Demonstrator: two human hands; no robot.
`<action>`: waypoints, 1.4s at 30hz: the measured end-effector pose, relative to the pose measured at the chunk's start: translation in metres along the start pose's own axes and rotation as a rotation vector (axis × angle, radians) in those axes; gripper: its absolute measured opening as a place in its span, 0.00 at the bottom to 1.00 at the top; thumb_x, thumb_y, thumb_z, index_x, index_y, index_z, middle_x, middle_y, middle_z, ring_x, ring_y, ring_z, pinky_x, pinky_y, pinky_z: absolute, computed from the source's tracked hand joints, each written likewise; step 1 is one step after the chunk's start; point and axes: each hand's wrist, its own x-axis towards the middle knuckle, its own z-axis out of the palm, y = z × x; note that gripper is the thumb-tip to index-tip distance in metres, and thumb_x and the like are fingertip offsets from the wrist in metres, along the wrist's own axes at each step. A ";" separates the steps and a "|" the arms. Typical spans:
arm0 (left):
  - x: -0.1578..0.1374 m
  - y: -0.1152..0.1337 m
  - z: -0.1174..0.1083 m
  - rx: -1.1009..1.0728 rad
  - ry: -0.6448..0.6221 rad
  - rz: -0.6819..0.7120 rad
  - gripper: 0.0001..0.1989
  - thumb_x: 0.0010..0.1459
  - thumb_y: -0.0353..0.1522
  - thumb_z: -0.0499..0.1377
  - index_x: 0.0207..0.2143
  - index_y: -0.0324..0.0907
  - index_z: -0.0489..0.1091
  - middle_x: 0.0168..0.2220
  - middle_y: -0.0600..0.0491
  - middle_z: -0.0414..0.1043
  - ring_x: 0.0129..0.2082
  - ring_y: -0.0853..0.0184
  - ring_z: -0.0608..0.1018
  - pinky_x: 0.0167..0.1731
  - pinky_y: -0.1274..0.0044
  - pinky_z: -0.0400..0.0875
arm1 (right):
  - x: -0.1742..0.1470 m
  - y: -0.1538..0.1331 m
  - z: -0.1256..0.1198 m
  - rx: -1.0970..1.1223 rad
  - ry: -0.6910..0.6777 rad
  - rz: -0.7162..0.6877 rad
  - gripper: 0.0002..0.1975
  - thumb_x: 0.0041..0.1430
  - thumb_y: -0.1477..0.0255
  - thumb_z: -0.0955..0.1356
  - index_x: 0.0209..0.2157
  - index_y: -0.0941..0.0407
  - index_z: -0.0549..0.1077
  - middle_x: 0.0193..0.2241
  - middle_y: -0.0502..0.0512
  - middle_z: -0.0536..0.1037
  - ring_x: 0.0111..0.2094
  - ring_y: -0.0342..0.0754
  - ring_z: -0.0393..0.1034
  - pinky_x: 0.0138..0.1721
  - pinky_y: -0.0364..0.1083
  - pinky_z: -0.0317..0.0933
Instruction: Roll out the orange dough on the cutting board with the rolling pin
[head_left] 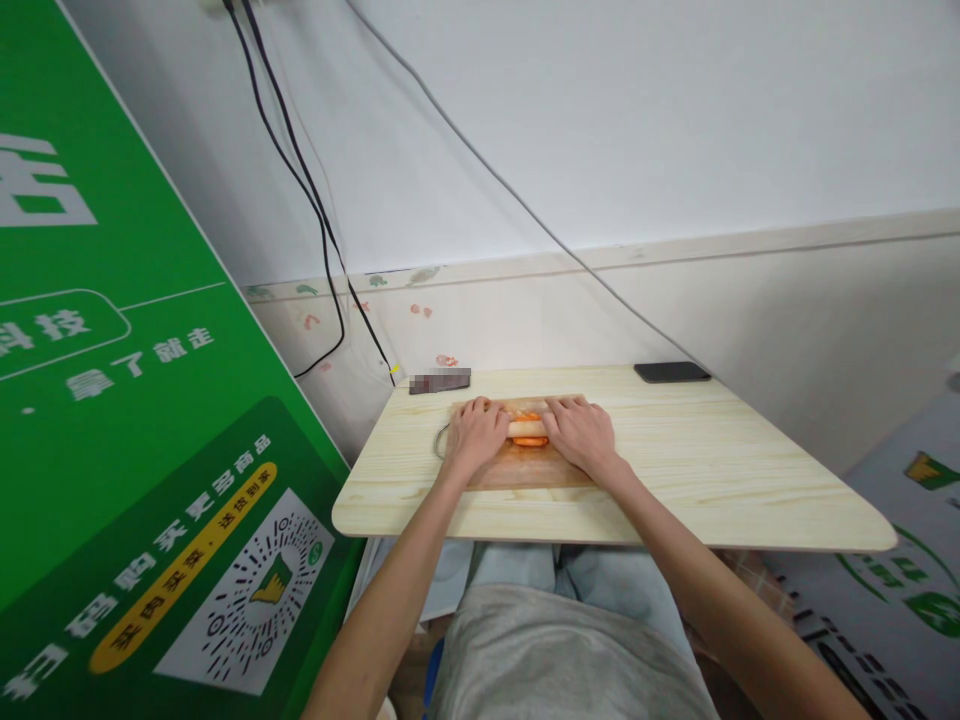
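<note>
A light wooden rolling pin lies across a flat piece of orange dough, which shows in front of and behind it. My left hand is closed over the pin's left end. Over its right end, my right hand is closed too, so both ends of the pin are hidden. Under all this lies a brown wooden cutting board, with a metal ring handle sticking out at its left side.
The pale wood table stands against a wall. A dark phone lies at its back right, a partly pixelated dark flat object at its back left. Cables hang behind; a green sign board rises on the left.
</note>
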 end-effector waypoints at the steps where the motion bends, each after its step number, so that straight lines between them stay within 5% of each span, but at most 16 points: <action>1: 0.000 0.000 0.000 0.003 0.000 -0.004 0.17 0.73 0.36 0.49 0.50 0.47 0.77 0.51 0.46 0.78 0.54 0.56 0.76 0.59 0.62 0.65 | 0.001 0.000 0.000 -0.002 -0.004 0.004 0.22 0.75 0.66 0.57 0.55 0.57 0.78 0.48 0.62 0.84 0.51 0.56 0.74 0.47 0.49 0.60; 7: 0.004 0.001 -0.003 0.016 -0.009 -0.031 0.17 0.73 0.35 0.49 0.49 0.46 0.77 0.51 0.45 0.77 0.54 0.56 0.75 0.58 0.62 0.64 | 0.010 0.002 0.003 -0.006 -0.015 0.038 0.25 0.75 0.65 0.57 0.67 0.57 0.69 0.49 0.62 0.84 0.49 0.56 0.76 0.47 0.50 0.60; 42: 0.026 0.012 -0.018 -0.001 -0.143 -0.161 0.19 0.72 0.38 0.48 0.50 0.46 0.78 0.56 0.45 0.75 0.59 0.53 0.72 0.59 0.61 0.66 | 0.035 0.013 0.013 0.071 -0.123 0.071 0.27 0.75 0.64 0.55 0.68 0.55 0.66 0.56 0.63 0.80 0.57 0.59 0.71 0.55 0.52 0.61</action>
